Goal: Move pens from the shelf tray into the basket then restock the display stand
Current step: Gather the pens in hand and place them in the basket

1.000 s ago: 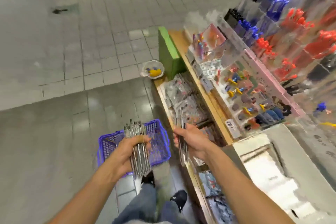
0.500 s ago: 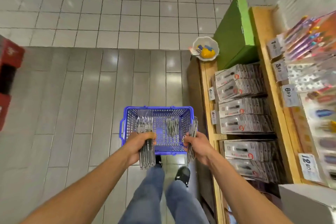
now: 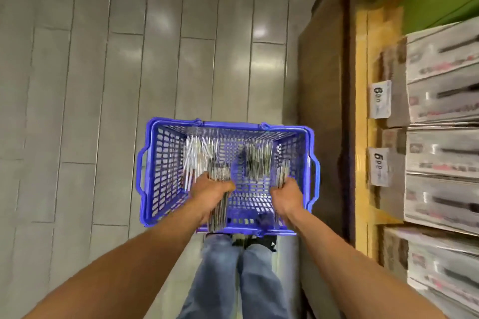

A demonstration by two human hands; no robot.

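Left hand grips thick pen bundle, right hand grips thinner bundle, both over blue lattice plastic basket; loose pens inside; boxed stock on wooden shelf right of basket

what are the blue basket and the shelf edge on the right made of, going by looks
Blue basket: looks like moulded plastic, glossy, with a regular grid of holes in walls and floor and one-piece side handles. Shelf edge: looks like light wood or a wood-look laminate, pale yellow with a faint grain; blur leaves open which.
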